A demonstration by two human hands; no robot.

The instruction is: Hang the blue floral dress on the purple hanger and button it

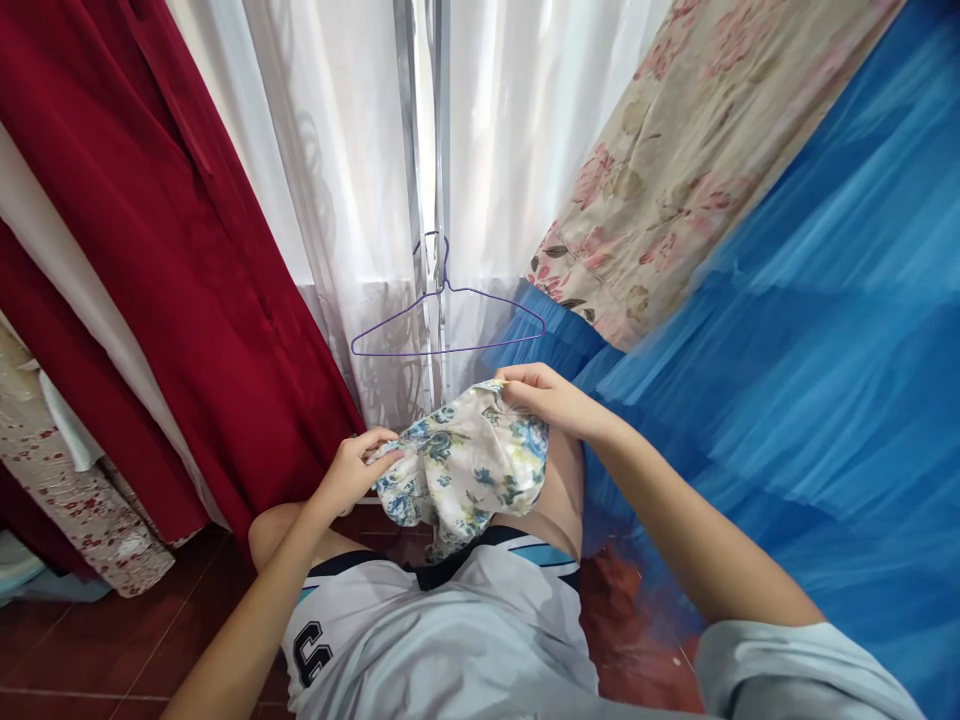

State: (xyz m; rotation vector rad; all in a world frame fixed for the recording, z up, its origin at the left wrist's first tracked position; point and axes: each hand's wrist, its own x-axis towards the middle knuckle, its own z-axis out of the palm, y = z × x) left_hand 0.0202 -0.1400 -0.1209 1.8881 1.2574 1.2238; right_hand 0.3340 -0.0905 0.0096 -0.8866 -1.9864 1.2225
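A white cloth garment [465, 465] with blue and yellow flowers hangs between my hands, above my lap. Its exact kind is hard to make out. My left hand [352, 470] pinches its left edge between thumb and fingers. At the upper right corner, my right hand [547, 400] grips the fabric. The lower part drapes in folds towards my shorts. Just beyond the garment, a thin purple clothes hanger [448, 350] hangs with no cloth on it, in front of the white curtain.
Dark red curtains [187, 250] hang on the left, white sheer curtains [510, 130] ahead. A floral curtain [637, 200] and blue ruffled fabric [825, 380] fill the right side. Red tiles [180, 650] cover the floor. Flower-patterned fabric [82, 510] stands at the far left.
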